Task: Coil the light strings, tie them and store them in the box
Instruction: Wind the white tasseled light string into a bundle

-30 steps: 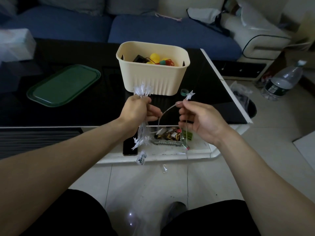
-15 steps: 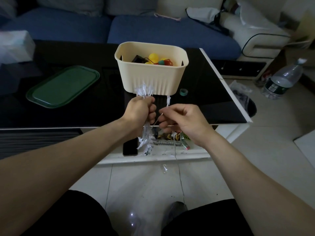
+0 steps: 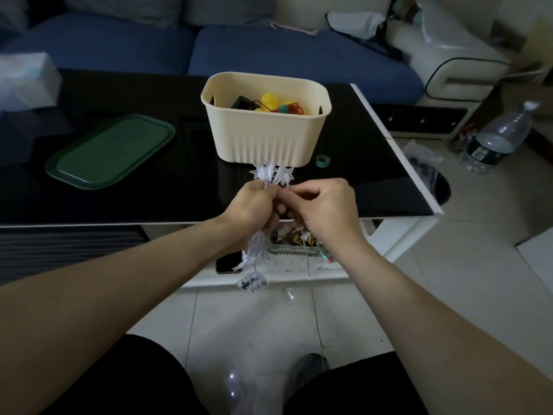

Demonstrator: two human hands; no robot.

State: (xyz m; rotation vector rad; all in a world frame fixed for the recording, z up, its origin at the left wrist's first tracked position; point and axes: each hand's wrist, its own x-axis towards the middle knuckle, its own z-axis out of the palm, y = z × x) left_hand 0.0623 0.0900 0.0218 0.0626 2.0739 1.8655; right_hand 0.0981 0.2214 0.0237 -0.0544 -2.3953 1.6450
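Observation:
My left hand grips a bundle of the clear star light string, with stars sticking out above the fist and more hanging below it. Its small clear battery case dangles under the bundle. My right hand pinches the thin wire right against the left fist, and the loose wire runs down toward the floor. The cream box stands on the black table just beyond my hands, holding a coloured light string with yellow bulbs.
A green lid lies on the black table at left, a small roll of green tape right of the box. A phone and a glass dish sit on the lower shelf. A water bottle stands on the floor.
My right hand moved left from an open span of wire until it met the left fist, bringing another star into the bundle. The hanging wire got shorter.

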